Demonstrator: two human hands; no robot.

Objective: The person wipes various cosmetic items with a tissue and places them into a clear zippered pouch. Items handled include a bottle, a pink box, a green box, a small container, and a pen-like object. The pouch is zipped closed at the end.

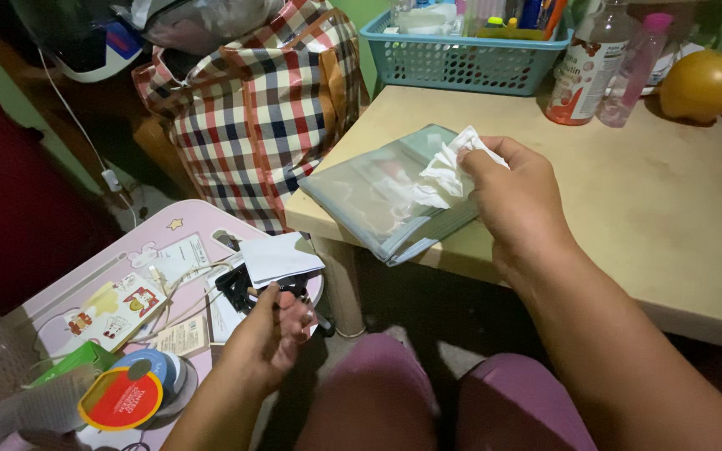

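Right hand [518,200] pinches a crumpled white tissue [449,171] over the translucent plastic zip pouch [378,196] just beneath its fingers, while left hand [267,338] clamps a small black tool [248,292], low and aside.

A zip pouch [382,196] overhangs the table's [662,217] left edge, basket [461,58] behind it.

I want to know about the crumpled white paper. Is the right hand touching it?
Touching. The head view shows the right hand pinching the crumpled white paper in its fingertips, with the paper lying over the clear zip pouch.
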